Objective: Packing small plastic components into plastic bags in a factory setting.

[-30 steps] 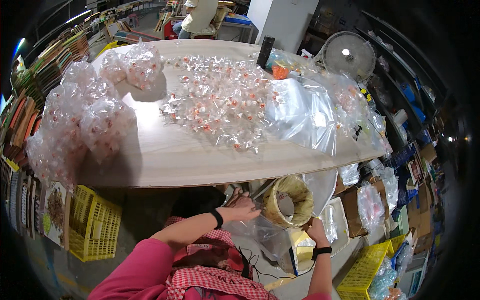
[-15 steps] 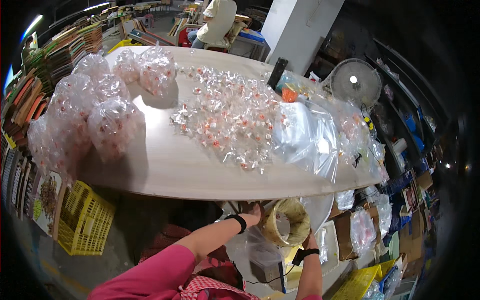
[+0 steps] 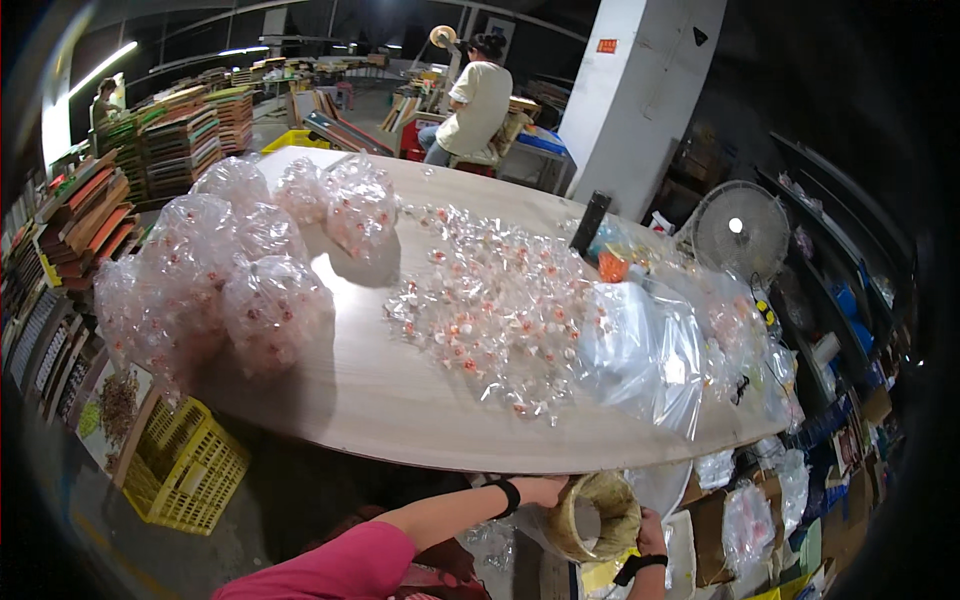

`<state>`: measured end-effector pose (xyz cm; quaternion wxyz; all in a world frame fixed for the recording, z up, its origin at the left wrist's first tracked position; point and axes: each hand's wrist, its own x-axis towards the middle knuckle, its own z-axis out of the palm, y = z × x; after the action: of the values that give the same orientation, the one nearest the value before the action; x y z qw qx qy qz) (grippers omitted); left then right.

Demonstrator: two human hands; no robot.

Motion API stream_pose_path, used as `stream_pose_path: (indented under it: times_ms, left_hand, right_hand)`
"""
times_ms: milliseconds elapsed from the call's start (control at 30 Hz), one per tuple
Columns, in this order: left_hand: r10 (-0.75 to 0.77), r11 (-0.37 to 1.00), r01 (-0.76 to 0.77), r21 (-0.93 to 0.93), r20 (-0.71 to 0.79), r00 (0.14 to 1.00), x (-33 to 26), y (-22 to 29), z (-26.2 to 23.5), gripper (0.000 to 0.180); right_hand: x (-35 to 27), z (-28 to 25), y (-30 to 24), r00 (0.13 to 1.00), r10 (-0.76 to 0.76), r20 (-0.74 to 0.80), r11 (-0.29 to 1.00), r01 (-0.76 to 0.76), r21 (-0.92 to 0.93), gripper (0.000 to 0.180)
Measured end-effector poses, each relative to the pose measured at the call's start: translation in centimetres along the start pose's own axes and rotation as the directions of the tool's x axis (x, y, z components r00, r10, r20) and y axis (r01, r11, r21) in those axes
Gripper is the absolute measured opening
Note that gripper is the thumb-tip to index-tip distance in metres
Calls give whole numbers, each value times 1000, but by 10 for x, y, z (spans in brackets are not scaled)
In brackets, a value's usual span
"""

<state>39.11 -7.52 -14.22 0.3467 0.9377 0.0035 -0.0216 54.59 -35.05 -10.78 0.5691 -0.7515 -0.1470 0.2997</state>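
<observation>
A round, yellowish-brown tub (image 3: 628,520) with an open mouth is held between my two hands, just under the near edge of the table. My left hand (image 3: 543,491) grips its left side near the rim, fingers partly hidden. At the opposite side my right hand (image 3: 651,535) is closed on the wall. Inside the tub a pale patch shows, too unclear to name. Many small clear-wrapped pieces with red and white bits (image 3: 500,320) lie spread over the table (image 3: 350,410) beyond it.
Bulging clear bags (image 3: 275,315) of similar pieces crowd the table's left. Flat clear plastic bags (image 3: 620,335) lie right, near a black cylinder (image 3: 591,224) and a fan (image 3: 740,232). A yellow crate (image 3: 190,470) stands lower left. Another person (image 3: 478,108) sits beyond the table.
My view has tipped up, so the table and bags sit lower in the picture. Both hands, still on the tub, have come up closer to the table's edge.
</observation>
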Motion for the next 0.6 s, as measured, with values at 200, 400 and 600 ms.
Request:
stream_pose_path:
  times_ms: [200,400,600]
  left_hand:
    - [-81,903,39,-428,-80,994,-48,16,-16,39]
    - [-144,870,-53,-491,-354,924,-66,33,-30,24]
    - [-128,788,-108,-606,-332,934,-75,47,-45,21]
  right_hand:
    - [7,-14,35,987,-111,-118,994,108,-35,11]
    - [53,-14,64,989,-144,35,988,146,-47,25]
    - [109,20,65,966,-241,95,970,235,68,31]
